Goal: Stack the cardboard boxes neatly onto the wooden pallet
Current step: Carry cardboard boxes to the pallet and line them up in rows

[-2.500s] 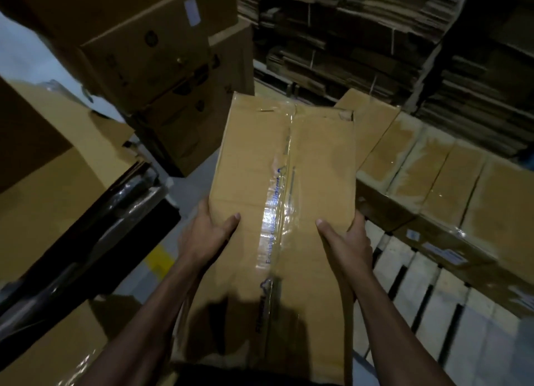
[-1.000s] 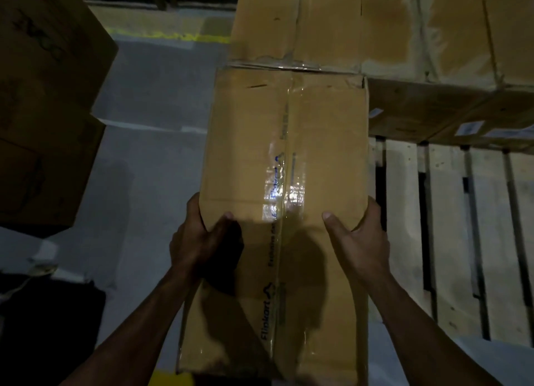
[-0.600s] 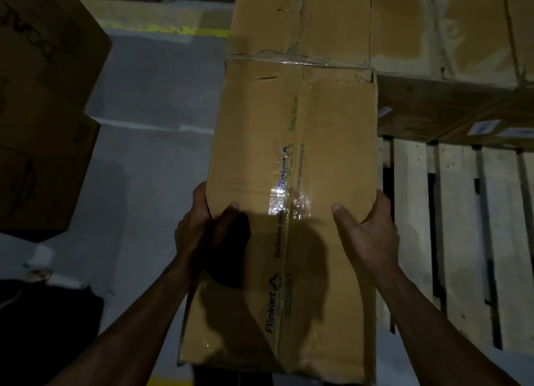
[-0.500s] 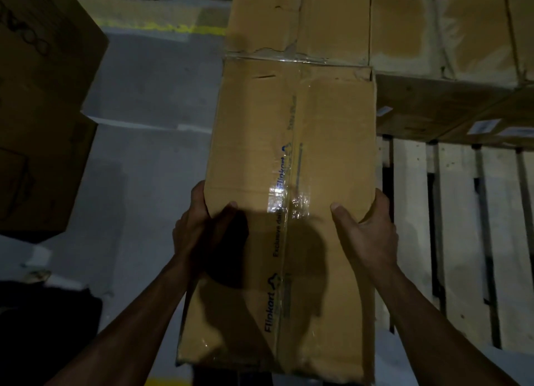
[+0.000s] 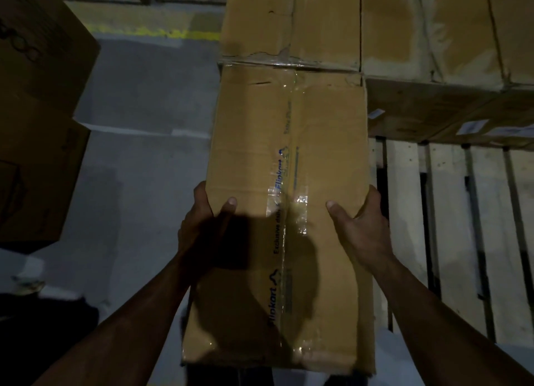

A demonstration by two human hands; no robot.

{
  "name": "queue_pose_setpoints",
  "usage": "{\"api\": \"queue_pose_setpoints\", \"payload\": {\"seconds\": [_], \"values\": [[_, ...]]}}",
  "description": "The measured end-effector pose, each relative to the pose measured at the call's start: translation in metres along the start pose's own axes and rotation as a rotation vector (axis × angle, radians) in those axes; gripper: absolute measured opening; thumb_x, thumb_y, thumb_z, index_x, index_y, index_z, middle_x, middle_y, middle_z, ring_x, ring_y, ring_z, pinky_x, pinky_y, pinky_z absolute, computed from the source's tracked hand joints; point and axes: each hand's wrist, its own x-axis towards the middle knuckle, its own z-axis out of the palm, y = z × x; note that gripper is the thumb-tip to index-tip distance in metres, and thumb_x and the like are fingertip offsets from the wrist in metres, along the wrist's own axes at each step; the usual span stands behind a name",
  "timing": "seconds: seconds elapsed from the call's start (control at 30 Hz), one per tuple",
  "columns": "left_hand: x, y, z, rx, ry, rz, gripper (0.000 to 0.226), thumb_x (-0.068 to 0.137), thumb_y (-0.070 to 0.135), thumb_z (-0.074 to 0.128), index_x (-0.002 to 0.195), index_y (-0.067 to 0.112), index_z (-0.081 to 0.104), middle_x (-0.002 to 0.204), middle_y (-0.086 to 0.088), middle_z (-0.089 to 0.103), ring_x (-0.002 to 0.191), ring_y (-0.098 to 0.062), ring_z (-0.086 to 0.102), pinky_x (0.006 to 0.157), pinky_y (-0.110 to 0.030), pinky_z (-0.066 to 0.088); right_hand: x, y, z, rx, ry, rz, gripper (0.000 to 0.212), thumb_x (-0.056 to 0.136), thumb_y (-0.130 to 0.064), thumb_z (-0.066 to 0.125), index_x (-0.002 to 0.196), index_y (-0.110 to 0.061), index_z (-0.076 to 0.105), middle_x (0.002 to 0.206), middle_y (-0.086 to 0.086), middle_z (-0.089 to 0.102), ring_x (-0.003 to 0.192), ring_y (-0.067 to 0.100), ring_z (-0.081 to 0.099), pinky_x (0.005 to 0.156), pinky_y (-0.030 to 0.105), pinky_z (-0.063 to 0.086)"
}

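Hands grip a long taped box (image 5: pixel 289 183) by its sides: left hand (image 5: pixel 202 226) wrapped over the left edge with thumb on top, right hand (image 5: pixel 361 226) likewise on the right edge. The box's far end meets a row of boxes (image 5: pixel 404 24) on the pallet (image 5: pixel 450 226), whose bare slats show at right. Grey floor (image 5: pixel 144 154) lies left, with more stacked boxes (image 5: pixel 37 111) beyond.

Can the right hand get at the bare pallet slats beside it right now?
Probably not yet: the right hand grips the box, as does the left hand. Otherwise the slats lie bare just beside it.
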Motion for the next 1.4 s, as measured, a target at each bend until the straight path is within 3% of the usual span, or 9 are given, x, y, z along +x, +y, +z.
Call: {"api": "queue_pose_setpoints", "payload": {"seconds": [0.17,0.4,0.67,0.83,0.93,1.03,1.1,1.23,1.4], "values": [[0.003,0.0,0.0,-0.02,0.006,-0.024,0.065,0.092,0.056,0.055,0.145,0.036,0.022,0.115,0.012,0.053,0.104,-0.02,0.055,0.094,-0.043,0.046,-0.005,0.001,0.0,0.024,-0.027,-0.018,0.102,0.07,-0.077,0.061,0.152,-0.035,0.017,0.147,0.001,0.049,0.131,0.031,0.05,0.106,0.057,0.043],[-0.031,-0.005,-0.003,0.011,-0.014,-0.088,0.071,0.093,0.057,0.053,0.149,0.027,0.02,0.135,0.0,0.054,0.118,-0.03,0.054,0.098,-0.043,0.044,-0.047,0.015,-0.002,-0.069,-0.043,0.051,0.094,0.089,-0.054,0.064,0.158,-0.025,0.008,0.154,0.01,0.041,0.137,0.034,0.043,0.108,0.054,0.04],[-0.104,-0.044,-0.005,-0.069,-0.065,-0.195,0.059,0.093,0.053,0.057,0.142,0.033,0.03,0.113,0.008,0.049,0.102,-0.021,0.049,0.086,-0.036,0.041,-0.113,0.055,-0.008,-0.065,-0.114,0.105,0.08,0.1,-0.041,0.055,0.159,-0.023,0.004,0.152,0.009,0.044,0.135,0.032,0.046,0.107,0.042,0.037],[-0.148,-0.06,-0.011,-0.061,-0.091,-0.062,0.082,0.08,0.062,0.056,0.146,0.03,0.02,0.123,0.01,0.051,0.109,-0.019,0.054,0.087,-0.038,0.046,-0.144,0.076,-0.013,-0.134,-0.123,-0.004,0.08,0.102,-0.031,0.054,0.16,-0.02,-0.001,0.158,0.009,0.035,0.14,0.031,0.039,0.106,0.04,0.034],[-0.167,-0.072,-0.016,0.074,-0.113,0.057,0.081,0.086,0.053,0.055,0.153,0.029,0.016,0.144,0.008,0.043,0.124,-0.015,0.045,0.096,-0.038,0.041,-0.162,0.092,-0.011,-0.148,-0.104,-0.084,0.077,0.102,-0.025,0.053,0.16,-0.021,0.002,0.159,0.011,0.03,0.141,0.031,0.037,0.106,0.041,0.035],[-0.177,-0.087,-0.017,0.37,-0.119,0.101,0.075,0.097,0.048,0.051,0.157,0.024,0.012,0.162,-0.007,0.019,0.145,-0.026,0.026,0.113,-0.043,0.031,-0.176,0.105,-0.01,-0.21,-0.112,-0.142,0.067,0.105,-0.024,0.047,0.16,-0.023,0.01,0.158,0.011,0.031,0.137,0.032,0.04,0.102,0.042,0.038],[-0.185,-0.092,-0.021,0.527,-0.129,0.151,0.078,0.097,0.052,0.047,0.158,0.02,0.01,0.165,-0.009,0.007,0.148,-0.03,0.019,0.115,-0.046,0.03,-0.182,0.111,-0.01,-0.277,-0.113,-0.173,0.062,0.106,-0.026,0.043,0.16,-0.023,0.012,0.156,0.013,0.031,0.131,0.035,0.045,0.096,0.042,0.042],[-0.192,-0.095,-0.03,0.743,-0.127,0.331,0.095,0.088,0.064,0.045,0.156,0.006,0.015,0.163,-0.018,0.011,0.147,-0.037,0.022,0.113,-0.048,0.031,-0.19,0.118,-0.013,-0.36,-0.163,-0.192,0.065,0.106,-0.036,0.039,0.16,-0.024,0.005,0.162,0.011,0.02,0.135,0.037,0.042,0.098,0.046,0.042],[-0.188,-0.093,-0.028,0.762,-0.174,0.269,0.089,0.094,0.042,0.06,0.157,0.009,0.007,0.163,-0.019,0.006,0.146,-0.036,0.024,0.112,-0.045,0.034,-0.197,0.121,-0.014,-0.359,-0.224,-0.188,0.087,0.097,-0.051,0.054,0.16,-0.026,-0.002,0.164,0.009,0.011,0.142,0.034,0.033,0.104,0.048,0.039]]}}
